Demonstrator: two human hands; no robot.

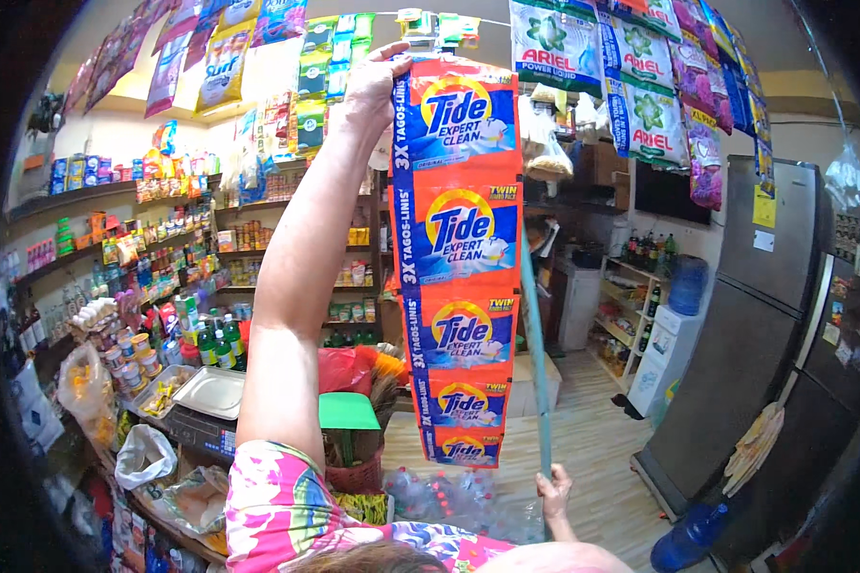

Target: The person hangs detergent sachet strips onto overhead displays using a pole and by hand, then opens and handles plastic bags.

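My left hand (381,80), raised high on an outstretched arm, grips the upper left edge of a long strip of Tide detergent sachets (459,233). The strip hangs down in front of me, several orange and blue packs joined one below another. Low on the right, my right hand (555,490) is closed around a thin teal pole (536,336). The pole slants upward and passes behind the strip, so its upper end is hidden.
Ariel packs (645,122) and a Surf pack (226,68) hang overhead. Stocked shelves (258,208) line the left and back. A weighing scale (211,392) stands on the left counter. Bagged plastic bottles (444,494) lie below; a refrigerator (738,308) and water dispenser (663,351) stand right.
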